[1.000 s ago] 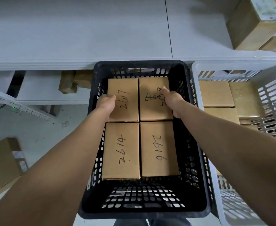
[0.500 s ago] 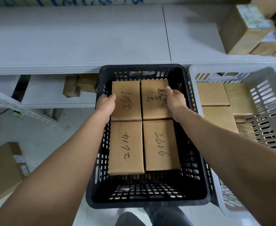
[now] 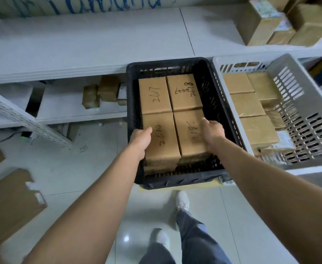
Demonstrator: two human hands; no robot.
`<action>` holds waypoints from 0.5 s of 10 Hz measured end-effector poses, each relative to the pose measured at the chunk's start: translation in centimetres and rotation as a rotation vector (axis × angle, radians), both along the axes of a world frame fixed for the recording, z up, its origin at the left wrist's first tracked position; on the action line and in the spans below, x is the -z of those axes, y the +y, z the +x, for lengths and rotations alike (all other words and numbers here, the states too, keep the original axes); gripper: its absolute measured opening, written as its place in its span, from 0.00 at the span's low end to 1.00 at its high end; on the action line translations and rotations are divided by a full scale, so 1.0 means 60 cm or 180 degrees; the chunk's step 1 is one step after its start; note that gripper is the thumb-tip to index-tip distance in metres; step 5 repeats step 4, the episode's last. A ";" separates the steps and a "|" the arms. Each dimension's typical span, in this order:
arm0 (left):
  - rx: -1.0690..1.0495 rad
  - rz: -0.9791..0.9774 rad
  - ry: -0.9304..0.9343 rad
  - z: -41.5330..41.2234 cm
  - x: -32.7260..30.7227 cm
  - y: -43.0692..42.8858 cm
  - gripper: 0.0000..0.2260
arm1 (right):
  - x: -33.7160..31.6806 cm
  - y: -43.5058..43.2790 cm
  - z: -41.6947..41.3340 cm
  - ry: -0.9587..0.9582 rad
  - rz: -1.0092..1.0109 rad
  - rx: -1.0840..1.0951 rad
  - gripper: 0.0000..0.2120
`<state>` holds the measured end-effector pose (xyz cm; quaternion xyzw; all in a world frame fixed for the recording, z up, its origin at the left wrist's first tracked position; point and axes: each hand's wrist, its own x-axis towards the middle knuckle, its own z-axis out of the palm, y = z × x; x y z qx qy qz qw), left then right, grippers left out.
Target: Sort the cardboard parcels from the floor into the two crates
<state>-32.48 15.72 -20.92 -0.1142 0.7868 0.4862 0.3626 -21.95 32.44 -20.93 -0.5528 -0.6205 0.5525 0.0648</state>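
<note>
Both hands are reaching into the black crate (image 3: 165, 62). Left hand (image 3: 142, 139) is gripping the outer left edge of the near-left parcel (image 3: 162, 141) marked 2614, thumb on top, fingers going down beside the crate wall, hidden. Right hand (image 3: 212, 132) is gripping the outer right edge of the near-right parcel (image 3: 189, 134), thumb on top, fingers hidden too. The 2617 parcel (image 3: 155, 94) and the scribbled parcel (image 3: 183, 92) are sitting at the crate's far end, touching the near pair. White crate (image 3: 293, 77) is standing just right of the black crate, holding more parcels (image 3: 246, 104).
</note>
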 end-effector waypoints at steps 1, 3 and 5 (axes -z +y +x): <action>0.0017 0.0036 -0.0177 0.028 0.008 -0.022 0.23 | 0.008 -0.026 0.036 -0.0041 -0.0069 0.0104 0.24; 0.0034 0.0104 0.0232 0.067 -0.021 -0.029 0.23 | -0.027 -0.066 0.082 0.0386 0.0032 0.0129 0.25; 0.0077 0.0232 0.0717 0.093 -0.057 -0.023 0.21 | -0.064 -0.085 0.099 0.0760 0.0125 0.0196 0.24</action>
